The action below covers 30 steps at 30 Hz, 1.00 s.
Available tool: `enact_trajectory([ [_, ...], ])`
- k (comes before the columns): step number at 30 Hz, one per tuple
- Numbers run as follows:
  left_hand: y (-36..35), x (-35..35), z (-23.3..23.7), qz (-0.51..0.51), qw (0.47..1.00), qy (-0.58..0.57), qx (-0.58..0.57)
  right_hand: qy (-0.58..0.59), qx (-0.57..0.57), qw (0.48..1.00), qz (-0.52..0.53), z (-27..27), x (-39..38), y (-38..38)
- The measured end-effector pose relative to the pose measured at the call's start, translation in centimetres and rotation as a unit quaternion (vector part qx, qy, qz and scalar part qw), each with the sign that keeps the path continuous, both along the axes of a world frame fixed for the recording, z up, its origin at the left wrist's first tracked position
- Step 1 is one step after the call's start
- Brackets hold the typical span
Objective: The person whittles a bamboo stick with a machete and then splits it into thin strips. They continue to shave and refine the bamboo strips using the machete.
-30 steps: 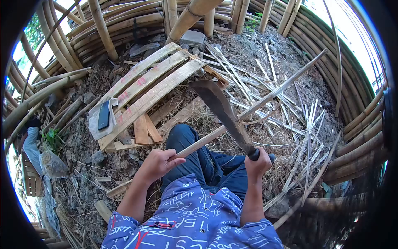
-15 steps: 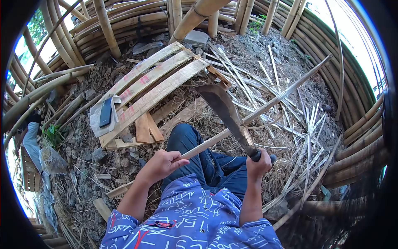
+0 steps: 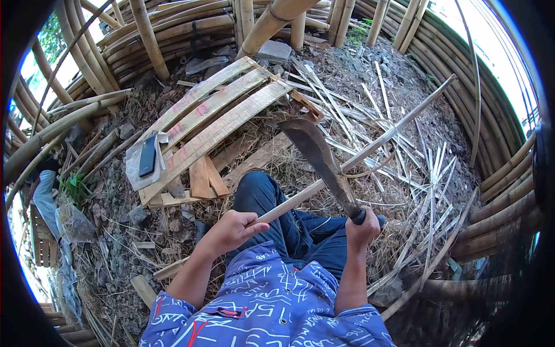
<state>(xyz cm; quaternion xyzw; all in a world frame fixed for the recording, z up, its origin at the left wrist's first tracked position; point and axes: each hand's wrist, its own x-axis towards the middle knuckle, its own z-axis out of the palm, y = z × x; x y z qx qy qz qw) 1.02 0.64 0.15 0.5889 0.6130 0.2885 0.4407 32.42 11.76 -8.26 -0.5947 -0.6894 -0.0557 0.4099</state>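
Observation:
My left hand (image 3: 231, 230) grips a long split bamboo strip (image 3: 376, 141) that runs from my lap up to the far right. My right hand (image 3: 363, 226) holds the dark handle of a broad machete (image 3: 318, 156). Its blade lies across the strip near the middle, tip pointing away from me. My knee in blue jeans (image 3: 260, 194) sits under the strip, and my patterned blue shirt fills the bottom of the view.
A wooden pallet (image 3: 214, 115) lies ahead on the left with a phone (image 3: 147, 156) on a cloth beside it. Several thin bamboo slivers (image 3: 428, 191) litter the ground to the right. Curved bamboo poles (image 3: 173, 29) wall the area. A person's sleeve (image 3: 43, 196) shows at far left.
The machete blade has slid a little down and toward me along the strip. The strip's far end has dipped slightly. Both hands keep their grip.

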Motion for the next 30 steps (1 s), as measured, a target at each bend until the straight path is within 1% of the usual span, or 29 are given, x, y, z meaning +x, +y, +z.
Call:
enact_trajectory([
  [5,0.0,0.6,-0.2,0.0,1.0,-0.029,-0.003,0.009,0.0,1.0,-0.002,-0.1,-0.3,-0.1],
  [10,0.0,0.4,-0.1,0.004,0.999,-0.034,-0.014,0.014,-0.001,1.0,-0.003,-0.2,-0.4,-0.3],
  [15,-0.3,0.1,-0.2,0.016,0.998,-0.057,-0.032,0.015,-0.029,0.999,0.008,0.3,-0.8,-0.5],
  [16,-0.4,0.0,-0.2,0.028,0.999,-0.032,-0.012,0.014,-0.029,0.999,0.008,0.6,-1.0,-0.5],
  [17,-0.5,-0.1,-0.1,0.04,0.999,-0.007,0.007,0.005,-0.074,0.997,0.021,1.1,-1.1,-0.5],
  [18,-0.5,-0.5,-0.2,0.04,0.999,-0.007,0.008,-0.003,-0.118,0.992,0.034,1.6,-1.3,-0.5],
  [19,-0.5,-1.0,-0.3,0.044,0.996,0.057,0.046,-0.003,-0.117,0.993,0.035,2.3,-1.5,-0.8],
  [20,-0.6,-1.5,-0.3,0.049,0.988,0.12,0.084,0.005,-0.144,0.988,0.058,3.0,-1.9,-1.1],
  [22,-0.9,-2.5,0.0,0.055,0.986,0.122,0.095,0.012,-0.199,0.976,0.087,3.1,-2.3,-1.5],
  [23,-1.0,-2.7,0.0,0.06,0.985,0.123,0.104,0.013,-0.2,0.976,0.088,3.0,-2.5,-1.5],
  [25,-1.2,-2.6,0.0,0.064,0.985,0.105,0.116,0.133,-0.254,0.948,0.136,2.4,-3.0,-1.8],
  [26,-1.1,-2.3,0.4,0.058,0.986,0.105,0.118,0.158,-0.247,0.945,0.149,2.3,-3.3,-1.9],
  [27,-1.1,-2.2,0.6,0.05,0.986,0.106,0.121,0.158,-0.249,0.944,0.149,2.4,-3.4,-1.8],
  [29,-1.1,-2.2,0.6,0.05,0.986,0.107,0.114,0.195,-0.292,0.921,0.168,2.7,-3.5,-1.9],
  [30,-1.0,-2.2,0.6,0.048,0.987,0.107,0.11,0.196,-0.29,0.922,0.166,2.9,-3.5,-2.0],
])
